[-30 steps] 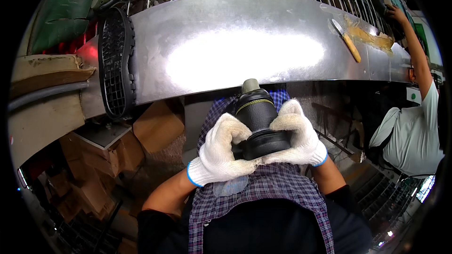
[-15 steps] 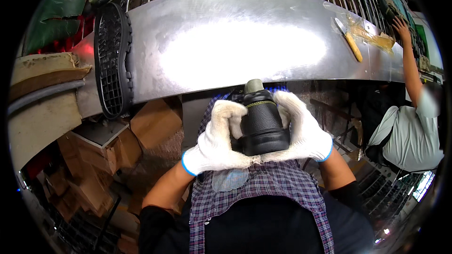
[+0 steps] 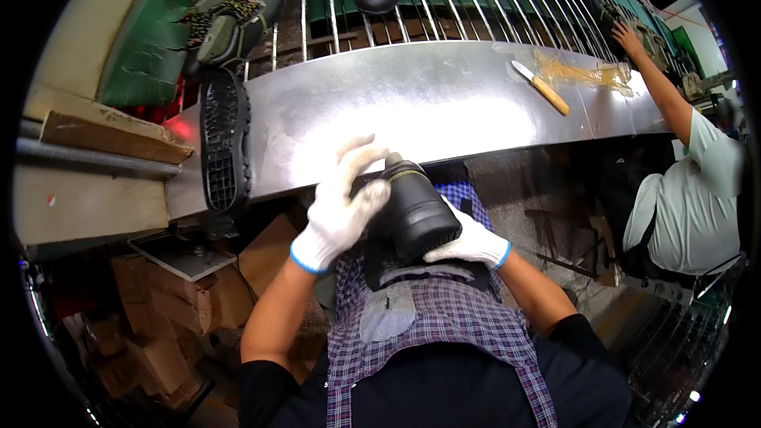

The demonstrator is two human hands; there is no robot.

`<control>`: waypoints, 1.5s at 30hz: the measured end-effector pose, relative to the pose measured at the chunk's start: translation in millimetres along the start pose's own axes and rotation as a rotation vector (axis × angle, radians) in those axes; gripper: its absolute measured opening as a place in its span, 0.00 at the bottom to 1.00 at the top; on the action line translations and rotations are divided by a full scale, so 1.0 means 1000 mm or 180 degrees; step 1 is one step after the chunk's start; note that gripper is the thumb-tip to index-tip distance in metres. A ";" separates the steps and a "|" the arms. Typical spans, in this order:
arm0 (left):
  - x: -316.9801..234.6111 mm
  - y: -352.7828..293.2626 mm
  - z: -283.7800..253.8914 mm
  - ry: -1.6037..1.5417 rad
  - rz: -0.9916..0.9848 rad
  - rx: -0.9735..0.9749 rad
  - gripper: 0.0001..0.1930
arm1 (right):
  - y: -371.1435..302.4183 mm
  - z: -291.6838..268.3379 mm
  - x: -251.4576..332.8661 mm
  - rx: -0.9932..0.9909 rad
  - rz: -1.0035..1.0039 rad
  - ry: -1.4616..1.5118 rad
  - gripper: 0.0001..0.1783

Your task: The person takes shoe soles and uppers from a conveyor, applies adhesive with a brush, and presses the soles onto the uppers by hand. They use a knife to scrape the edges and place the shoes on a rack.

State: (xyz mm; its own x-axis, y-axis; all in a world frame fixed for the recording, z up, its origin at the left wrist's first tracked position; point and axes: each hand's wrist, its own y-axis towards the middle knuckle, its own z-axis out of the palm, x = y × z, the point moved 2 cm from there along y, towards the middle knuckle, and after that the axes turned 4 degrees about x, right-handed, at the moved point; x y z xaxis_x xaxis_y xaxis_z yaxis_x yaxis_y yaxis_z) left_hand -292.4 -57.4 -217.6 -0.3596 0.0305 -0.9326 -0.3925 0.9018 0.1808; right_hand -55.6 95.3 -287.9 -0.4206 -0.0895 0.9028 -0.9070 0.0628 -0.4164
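I hold a black shoe [image 3: 416, 210] over my lap, in front of a shiny metal bench [image 3: 444, 103]. My right hand [image 3: 469, 243], in a white glove, grips the shoe from beneath at its right side. My left hand [image 3: 342, 208], also gloved, rests against the shoe's left side with the fingers spread upward. A checked apron [image 3: 436, 333] covers my lap below the shoe.
A black shoe sole [image 3: 224, 143] lies on the bench's left end. A knife with a wooden handle [image 3: 543, 87] and clear plastic [image 3: 583, 73] lie at its right. Shoes [image 3: 230, 24] sit on a wire rack behind. A person in a light shirt [image 3: 690, 190] reaches to the rack. Cardboard boxes [image 3: 190, 301] stand below left.
The shoe has tilted and shifted left. My left hand has loosened from wrapping it and now has its fingers spread, while my right hand has slid under it.
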 end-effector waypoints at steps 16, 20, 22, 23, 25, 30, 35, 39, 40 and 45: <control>0.008 -0.005 -0.037 0.1771 -0.1549 -0.0720 0.35 | -0.003 -0.232 0.069 -0.2700 -0.0020 -0.4001 0.24; 0.003 -0.017 -0.010 0.1645 -0.1688 -0.0467 0.38 | -0.029 -0.259 0.024 -0.2880 0.0220 -0.4343 0.22; 0.014 -0.023 -0.003 0.1642 -0.1623 -0.0545 0.35 | -0.028 -0.270 0.019 -0.3056 0.0468 -0.4186 0.24; 0.022 -0.028 -0.004 0.1460 -0.1490 -0.0694 0.33 | -0.027 -0.279 0.019 -0.3214 0.0580 -0.4107 0.25; 0.013 -0.031 -0.013 0.1347 -0.1410 -0.0410 0.28 | -0.051 -0.317 -0.011 -0.3244 0.0673 -0.4080 0.26; 0.018 -0.057 -0.020 0.0725 -0.1021 -0.0919 0.27 | -0.070 -0.313 -0.014 -0.3227 0.1102 -0.4270 0.21; 0.005 -0.033 -0.031 0.2140 0.0037 -0.1479 0.60 | -0.022 -0.219 0.106 -0.2483 0.0596 -0.0780 0.27; 0.009 0.015 -0.041 0.1632 -0.0517 -0.0682 0.77 | 0.013 -0.103 0.200 -0.0809 -0.0142 -0.3173 0.25; 0.011 0.022 -0.040 0.1591 -0.0528 -0.0609 0.78 | 0.021 -0.093 0.214 -0.0756 -0.0101 -0.3357 0.25; 0.001 0.030 -0.040 0.1614 -0.1037 -0.0378 0.76 | 0.064 -0.094 0.225 -0.0659 0.0128 -0.3837 0.26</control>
State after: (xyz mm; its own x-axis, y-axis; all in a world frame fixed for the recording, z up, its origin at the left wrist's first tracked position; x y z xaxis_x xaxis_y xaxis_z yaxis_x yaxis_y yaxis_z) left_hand -338.2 -47.3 -200.6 -0.5517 -0.4738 -0.6864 -0.6311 0.7752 -0.0279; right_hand -206.4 172.5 -101.0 -0.2967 -0.9404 0.1661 -0.9190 0.2339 -0.3175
